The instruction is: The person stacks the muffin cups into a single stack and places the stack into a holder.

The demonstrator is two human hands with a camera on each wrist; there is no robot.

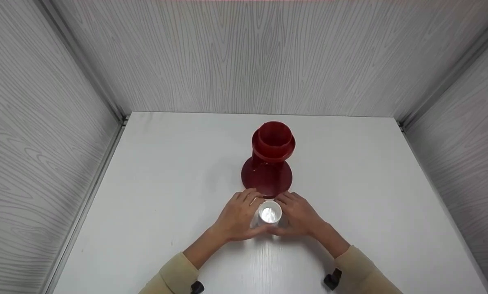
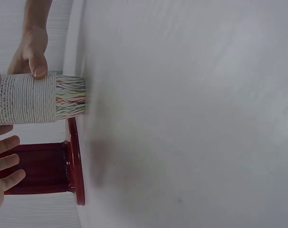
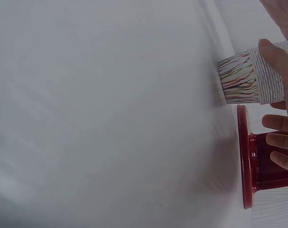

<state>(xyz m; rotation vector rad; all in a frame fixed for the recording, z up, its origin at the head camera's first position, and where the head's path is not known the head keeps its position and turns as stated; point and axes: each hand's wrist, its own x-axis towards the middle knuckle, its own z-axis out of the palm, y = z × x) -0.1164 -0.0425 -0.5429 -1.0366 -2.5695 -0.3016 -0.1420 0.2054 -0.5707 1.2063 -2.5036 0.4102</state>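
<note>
A stack of nested white paper cups (image 1: 270, 213) stands between both hands at the front middle of the table. In the left wrist view its lowest cup (image 2: 71, 97) shows thin coloured wavy lines, and the rims above are closely layered. My left hand (image 1: 237, 216) holds the stack from the left, the thumb in front. From the other side my right hand (image 1: 300, 215) grips it, also with its thumb in front. Just behind the hands is a red stand (image 1: 268, 177) with a round base and an open, cup-shaped top. Whether the stack touches the tabletop I cannot tell.
The white tabletop (image 1: 166, 175) spreads out around the hands and the stand. Grey wood-grain panels enclose it at the back (image 1: 244, 57), on the left (image 1: 43, 143) and on the right (image 1: 464, 134).
</note>
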